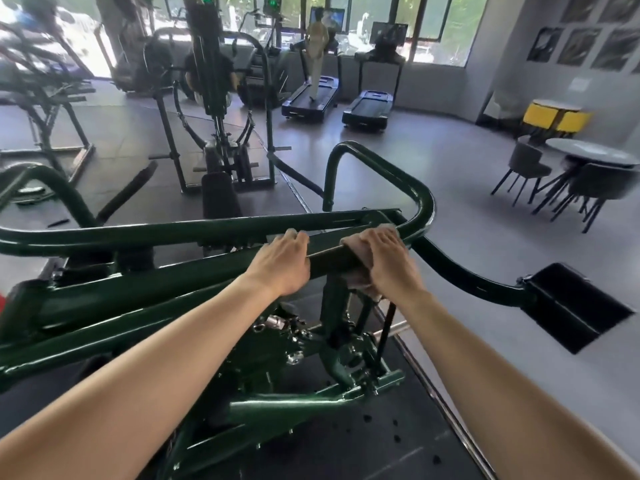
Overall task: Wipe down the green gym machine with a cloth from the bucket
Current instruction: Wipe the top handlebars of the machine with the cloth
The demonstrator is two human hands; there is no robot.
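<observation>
**A:** What do we see at our far left?

**B:** The green gym machine (pixel 138 306). Its frame fills the lower left, and a square bar (pixel 332 261) rises from it toward the middle.

**A:** And our left hand (pixel 282 261)?

**B:** It lies on top of that bar with the fingers curled over the far edge, so we grip the bare metal.

**A:** Just to the right of it?

**B:** A short stretch of bar shows, and then our right hand (pixel 388 261). Its fingers are bent over a pinkish cloth (pixel 351 245) and press it onto the bar. The cloth wraps the bar, and one end hangs below our wrist.

**A:** Farther right?

**B:** The curved tube runs out to a black pad (pixel 571 306). Well beyond it stands a round table (pixel 588 152) with dark chairs.
</observation>
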